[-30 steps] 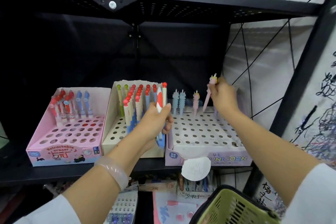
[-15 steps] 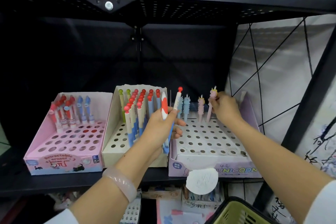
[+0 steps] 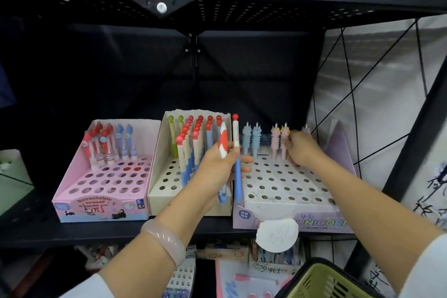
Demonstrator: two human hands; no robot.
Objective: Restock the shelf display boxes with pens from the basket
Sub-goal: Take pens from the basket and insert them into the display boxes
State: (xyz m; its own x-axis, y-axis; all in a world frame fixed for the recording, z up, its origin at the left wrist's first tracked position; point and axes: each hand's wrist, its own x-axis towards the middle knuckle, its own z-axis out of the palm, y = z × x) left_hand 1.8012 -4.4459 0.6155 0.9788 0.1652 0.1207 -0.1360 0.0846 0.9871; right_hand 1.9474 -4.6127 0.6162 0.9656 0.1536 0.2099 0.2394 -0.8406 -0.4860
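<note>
Meanwhile, left hand (image 3: 219, 164) gripping two slim glossy pens (image 3: 229, 152), right hand (image 3: 301, 149) pinching ridged pink unicorn pen (image 3: 285, 143)

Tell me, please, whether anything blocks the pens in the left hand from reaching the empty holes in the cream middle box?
Nothing visible does. The left hand grips two pens just right of the cream box, whose front holes lie open; the standing pens fill only its back rows.

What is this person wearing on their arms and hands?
The left hand and right hand are bare, with no gloves or rings in view. A smooth, translucent pale pink bangle circles the left wrist. White sleeves are pushed up, leaving both forearms uncovered.
</note>
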